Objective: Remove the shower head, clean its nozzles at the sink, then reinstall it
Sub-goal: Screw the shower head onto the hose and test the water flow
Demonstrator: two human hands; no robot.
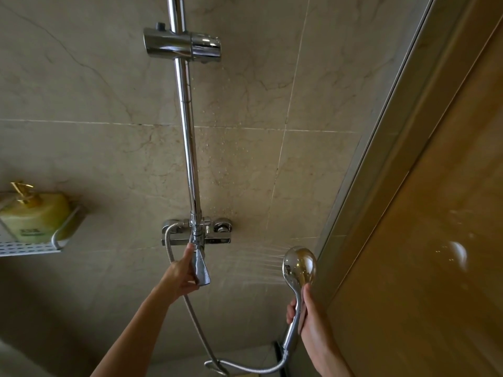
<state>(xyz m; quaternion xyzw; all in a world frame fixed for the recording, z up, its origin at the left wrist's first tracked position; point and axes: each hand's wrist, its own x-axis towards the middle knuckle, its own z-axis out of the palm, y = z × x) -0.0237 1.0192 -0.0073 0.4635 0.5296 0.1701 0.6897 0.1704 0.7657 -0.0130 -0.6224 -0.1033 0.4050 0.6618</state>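
While the right hand (309, 317) grips the spraying shower head (299, 263) by its handle, the left hand (181, 276) clasps the mixer lever (200, 268).

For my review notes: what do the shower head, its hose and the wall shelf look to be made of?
Shower head: polished chrome finish, mirror-like reflections; metal or plated plastic cannot be told. Hose: looks like flexible metal, with fine spiral ribbing and a silver sheen. Wall shelf: seemingly white-coated metal, matte, with a perforated front edge and a bent rail.
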